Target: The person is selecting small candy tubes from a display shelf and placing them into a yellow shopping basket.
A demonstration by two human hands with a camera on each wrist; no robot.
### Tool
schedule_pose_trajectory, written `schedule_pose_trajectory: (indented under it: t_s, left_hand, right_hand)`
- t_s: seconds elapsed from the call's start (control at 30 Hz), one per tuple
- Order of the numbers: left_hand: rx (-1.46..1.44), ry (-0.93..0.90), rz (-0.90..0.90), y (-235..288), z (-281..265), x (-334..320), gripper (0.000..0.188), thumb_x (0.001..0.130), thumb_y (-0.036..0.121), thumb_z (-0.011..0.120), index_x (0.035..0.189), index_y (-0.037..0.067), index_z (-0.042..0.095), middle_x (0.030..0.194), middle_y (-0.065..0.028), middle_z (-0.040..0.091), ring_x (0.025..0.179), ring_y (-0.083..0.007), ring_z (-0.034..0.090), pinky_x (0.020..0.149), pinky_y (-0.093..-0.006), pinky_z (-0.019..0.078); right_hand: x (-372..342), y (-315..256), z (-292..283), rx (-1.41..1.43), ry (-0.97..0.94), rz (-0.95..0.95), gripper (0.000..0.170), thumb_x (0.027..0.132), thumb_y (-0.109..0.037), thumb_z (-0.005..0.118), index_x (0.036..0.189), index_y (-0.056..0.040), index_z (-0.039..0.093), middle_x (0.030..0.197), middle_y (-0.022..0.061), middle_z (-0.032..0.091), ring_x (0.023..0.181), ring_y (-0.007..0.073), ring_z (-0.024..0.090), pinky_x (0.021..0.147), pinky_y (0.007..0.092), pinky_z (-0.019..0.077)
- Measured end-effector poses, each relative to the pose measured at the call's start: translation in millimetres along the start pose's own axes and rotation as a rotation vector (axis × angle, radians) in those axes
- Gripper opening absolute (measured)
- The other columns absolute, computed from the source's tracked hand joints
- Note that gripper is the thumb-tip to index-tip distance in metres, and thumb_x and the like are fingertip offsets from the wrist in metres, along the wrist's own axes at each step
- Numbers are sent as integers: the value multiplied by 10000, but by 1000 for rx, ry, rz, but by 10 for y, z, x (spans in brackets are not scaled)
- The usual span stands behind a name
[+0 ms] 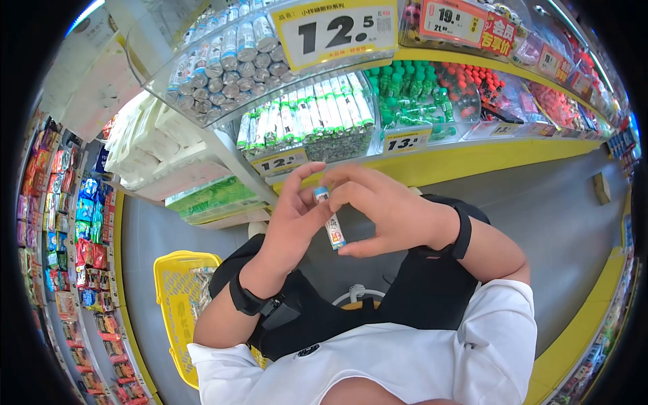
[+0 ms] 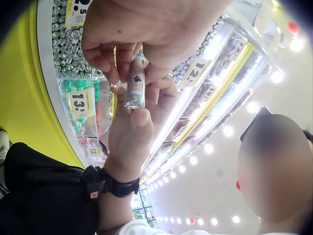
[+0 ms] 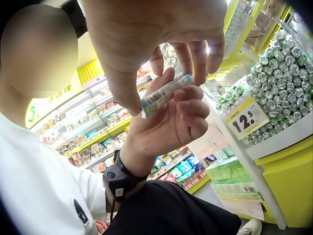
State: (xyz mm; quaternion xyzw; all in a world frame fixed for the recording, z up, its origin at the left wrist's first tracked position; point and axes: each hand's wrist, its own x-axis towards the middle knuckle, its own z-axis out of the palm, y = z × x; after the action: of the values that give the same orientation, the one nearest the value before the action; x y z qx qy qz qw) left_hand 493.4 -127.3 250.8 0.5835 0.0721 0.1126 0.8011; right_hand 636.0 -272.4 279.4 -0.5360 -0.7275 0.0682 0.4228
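Observation:
A slim white candy roll [image 1: 333, 228] with blue ends and printed lettering is held between both hands in front of the body. My left hand [image 1: 290, 219] pinches it near its upper end, thumb across it. The right hand [image 1: 391, 210] spans its length, with the thumb at the lower end and bent fingers by the upper end. In the right wrist view a barcode shows on the candy roll [image 3: 165, 95], and the left hand [image 3: 171, 120] lies behind it with curled fingers. The left wrist view shows the right thumb under the roll's patterned end [image 2: 134, 104].
Shelf bins ahead hold silver-ended rolls [image 1: 226, 71], green-and-white rolls [image 1: 310, 115] and green bottles [image 1: 412, 94]. Price cards [image 1: 337, 34] hang on their fronts. A yellow basket [image 1: 177, 297] stands on the floor at the left, near racks of bagged snacks [image 1: 88, 236].

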Motion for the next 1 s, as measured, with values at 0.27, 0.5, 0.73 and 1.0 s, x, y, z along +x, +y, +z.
schedule_pose_trajectory:
  t_s: [0.27, 0.5, 0.73, 1.0]
  left_hand:
    - [46, -4, -104, 53, -4, -49, 486, 946, 80, 534, 1399, 83, 358, 984, -34, 566, 928, -105, 551, 761, -261, 447]
    - [228, 138, 116, 250, -148, -139, 500, 898, 85, 503, 1382, 56, 381, 1178, -81, 511, 986, -154, 562, 775, -275, 458]
    - [401, 432, 455, 374, -444, -29, 623, 862, 45, 513, 1447, 70, 302, 1470, -80, 318, 1128, -205, 512, 806, -279, 463]
    - [513, 412, 590, 441, -487, 23, 822, 809, -2, 578, 1521, 90, 177, 1579, -86, 166, 1273, -252, 412, 881, -314, 446]
  right_hand:
    - [33, -35, -15, -6, 6, 6, 555, 625, -184, 822, 1066, -67, 508, 1157, 184, 508, 1027, 379, 542, 855, 422, 474]
    - [49, -5, -99, -58, -20, 63, 567, 689, -251, 838, 1134, -67, 540, 1242, 183, 484, 1083, 339, 548, 896, 408, 483]
    - [168, -80, -292, -163, 9, 20, 546, 691, -230, 832, 1141, -76, 565, 1272, 170, 471, 1046, 309, 553, 855, 407, 493]
    - [636, -387, -773, -273, -5, -171, 548, 648, -232, 811, 1117, -91, 564, 1197, 168, 518, 965, 347, 582, 781, 398, 504]
